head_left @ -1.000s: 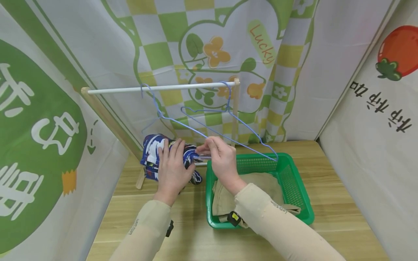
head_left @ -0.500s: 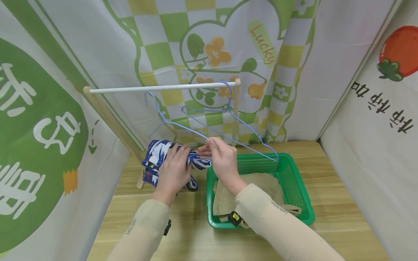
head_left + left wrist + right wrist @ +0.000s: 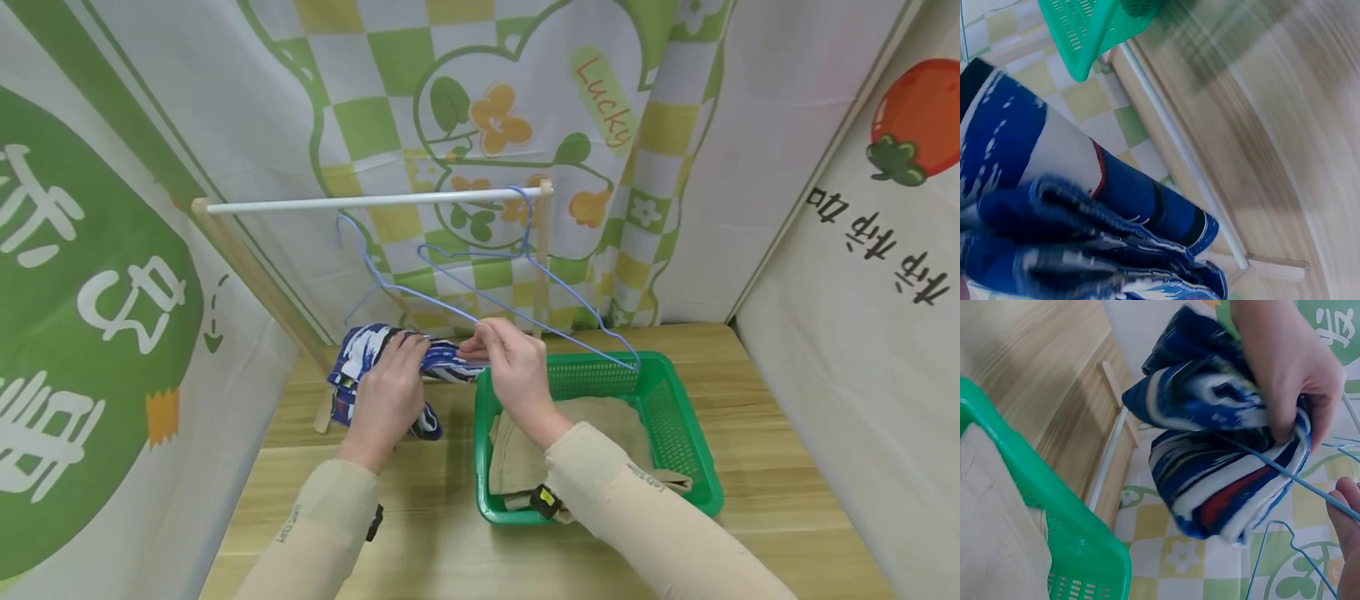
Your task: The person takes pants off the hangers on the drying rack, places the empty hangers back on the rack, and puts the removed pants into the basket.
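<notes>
A blue hanger (image 3: 431,298) is held at its right end by my right hand (image 3: 516,371), thumb and fingertips pinching the wire. Its hook stands just under the white rod in the head view. A bundled blue, white and red patterned garment (image 3: 367,346) hangs over the hanger's lower part. My left hand (image 3: 388,392) grips this cloth from the near side. In the right wrist view, the hanger wire (image 3: 1297,478) runs into the folds of the garment (image 3: 1222,487), and the left thumb and fingers (image 3: 1285,406) pinch its edge. The left palm is hidden.
A white rod (image 3: 300,205) on wooden posts spans the back. From its right end hangs a second blue hanger (image 3: 570,292), its lower corner over a green basket (image 3: 686,433). Folded beige cloth (image 3: 600,425) lies in the basket. A wooden table (image 3: 442,533) lies beneath.
The hanger's hook has shifted slightly right and down from the rod. My left hand has slid left and toward me along the garment, whose right end has spread out toward my right hand.
</notes>
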The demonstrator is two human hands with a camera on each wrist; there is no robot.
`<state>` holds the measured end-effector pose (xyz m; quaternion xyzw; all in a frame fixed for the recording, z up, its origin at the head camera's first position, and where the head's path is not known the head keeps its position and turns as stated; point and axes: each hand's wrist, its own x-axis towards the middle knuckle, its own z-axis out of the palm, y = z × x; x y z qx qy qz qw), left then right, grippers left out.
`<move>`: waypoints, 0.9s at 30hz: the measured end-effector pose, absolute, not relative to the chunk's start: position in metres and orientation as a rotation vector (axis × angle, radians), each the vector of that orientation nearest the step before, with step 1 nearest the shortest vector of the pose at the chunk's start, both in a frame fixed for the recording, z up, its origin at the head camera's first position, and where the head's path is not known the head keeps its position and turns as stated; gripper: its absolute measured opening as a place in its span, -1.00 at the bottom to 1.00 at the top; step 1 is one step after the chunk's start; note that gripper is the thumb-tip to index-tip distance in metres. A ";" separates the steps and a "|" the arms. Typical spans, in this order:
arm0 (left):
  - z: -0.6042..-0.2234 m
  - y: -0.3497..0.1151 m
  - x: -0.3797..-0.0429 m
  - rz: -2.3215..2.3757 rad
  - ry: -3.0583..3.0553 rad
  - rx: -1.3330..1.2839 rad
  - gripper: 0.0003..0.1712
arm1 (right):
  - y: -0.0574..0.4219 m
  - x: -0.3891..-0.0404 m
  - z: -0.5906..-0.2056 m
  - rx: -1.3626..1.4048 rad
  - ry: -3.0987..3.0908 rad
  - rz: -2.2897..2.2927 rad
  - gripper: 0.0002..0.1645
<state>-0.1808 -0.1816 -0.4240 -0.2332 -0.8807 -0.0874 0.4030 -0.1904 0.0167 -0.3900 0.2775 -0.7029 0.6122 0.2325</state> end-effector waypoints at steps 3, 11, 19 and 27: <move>-0.420 -0.184 -0.181 -0.238 -2.171 -0.564 -0.54 | 0.020 -0.191 -0.393 0.758 -1.963 1.671 -0.69; -0.410 -0.193 -0.179 -0.293 -2.079 -0.534 -0.50 | 0.031 -0.196 -0.400 0.779 -1.961 1.614 -0.76; -0.401 -0.196 -0.177 -0.333 -1.946 -0.542 -0.51 | 0.038 -0.201 -0.404 0.800 -1.962 1.425 -0.83; -0.392 -0.198 -0.174 -0.334 -1.891 -0.546 -0.49 | 0.042 -0.205 -0.407 0.851 -1.895 1.184 -0.94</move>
